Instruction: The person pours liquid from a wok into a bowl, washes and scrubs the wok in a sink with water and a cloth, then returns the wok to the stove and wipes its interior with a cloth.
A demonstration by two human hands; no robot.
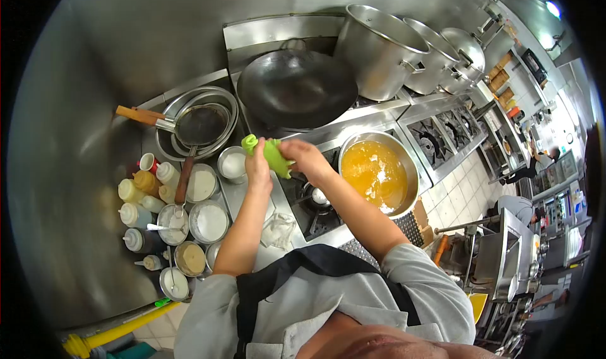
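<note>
A lime-green cloth (276, 158) is bunched up between my two hands, over the front of the stove. My left hand (257, 168) is closed around its left part, and a knot of cloth sticks out above the thumb. On the other side, my right hand (305, 158) grips the cloth's right edge; its fingers are slightly blurred. Just left of my left hand stands a metal bowl of white granules (233, 163). To the right of my right hand, a wide steel pot of golden liquid (377, 175) sits at the stove. Behind the hands rests a large dark wok (297, 89).
Wooden-handled strainers (201, 124) lie over nested bowls at left. Squeeze bottles (134, 215) and several seasoning containers (209, 221) crowd the left counter. A crumpled white cloth (278, 230) lies nearer me. Tall stockpots (382, 53) line the back right. Other people (517, 209) stand far right.
</note>
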